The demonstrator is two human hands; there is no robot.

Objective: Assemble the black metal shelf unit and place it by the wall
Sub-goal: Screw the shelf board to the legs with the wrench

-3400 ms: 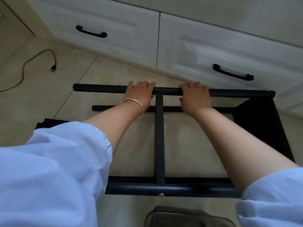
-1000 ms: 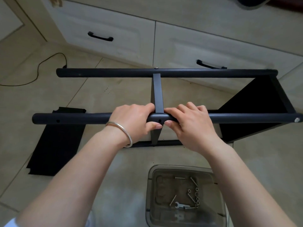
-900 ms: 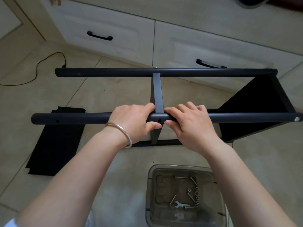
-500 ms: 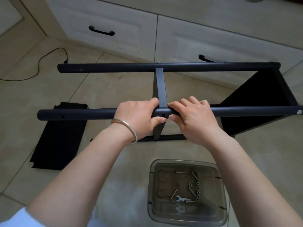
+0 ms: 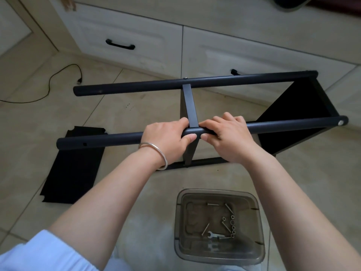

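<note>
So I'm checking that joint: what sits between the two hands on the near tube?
In the head view, the flat crossbar meets the near tube between the left hand and right hand.

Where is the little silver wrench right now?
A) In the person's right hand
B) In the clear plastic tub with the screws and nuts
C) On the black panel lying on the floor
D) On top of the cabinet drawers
B: the wrench lies on the bottom of the clear tub beside loose screws, while both hands grip the near black tube.
</note>
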